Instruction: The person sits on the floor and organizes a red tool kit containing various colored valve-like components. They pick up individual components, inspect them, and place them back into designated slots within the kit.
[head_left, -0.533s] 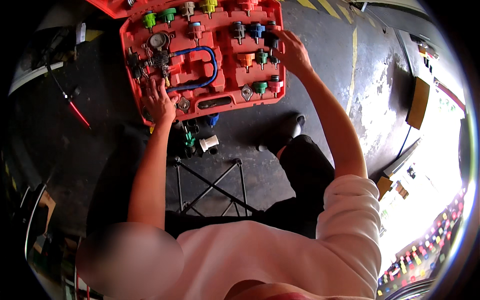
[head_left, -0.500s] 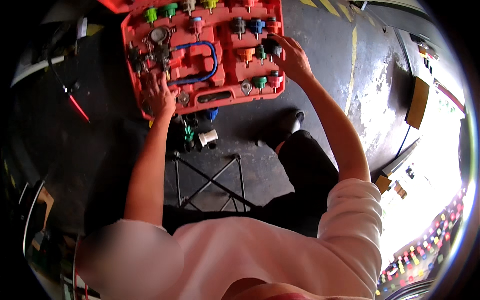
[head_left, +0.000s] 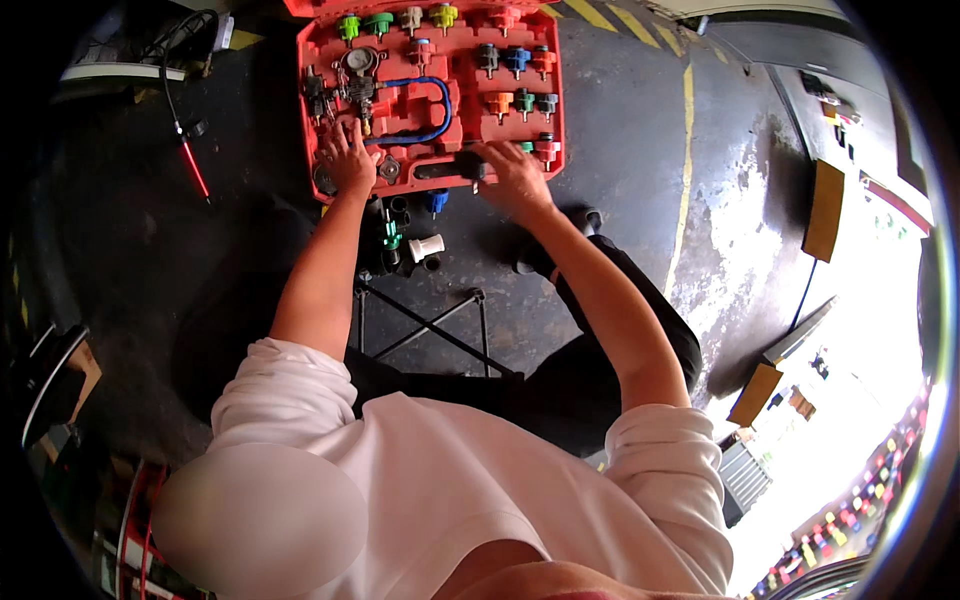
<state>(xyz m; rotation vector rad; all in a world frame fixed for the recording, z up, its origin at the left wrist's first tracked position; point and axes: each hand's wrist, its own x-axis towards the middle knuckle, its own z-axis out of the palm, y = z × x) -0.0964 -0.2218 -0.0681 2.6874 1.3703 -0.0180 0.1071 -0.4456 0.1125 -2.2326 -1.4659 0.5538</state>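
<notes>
An open red plastic case (head_left: 306,60) holds several coloured adapters (head_left: 516,60), a gauge assembly (head_left: 358,62) and a blue hose (head_left: 440,110). My left hand (head_left: 346,158) rests with spread fingers on the case's lower-left part, below the gauge. At the case's front edge, near the handle, my right hand (head_left: 510,180) is closed on a black adapter (head_left: 470,166). Just below the case are loose fittings: a blue one (head_left: 437,199), a green one (head_left: 391,237), a white one (head_left: 426,245) and black ones.
A black folding stand (head_left: 430,327) is between my legs. A red-bodied tool (head_left: 194,168) with a dark cord lies at left on the dark floor (head_left: 620,120) with yellow markings. Cardboard pieces (head_left: 825,205) are at right, before a bright opening.
My right hand has moved down and left from the upper-right adapters to the case's front edge with a black adapter. The case looks shifted in view; my left hand stays on it.
</notes>
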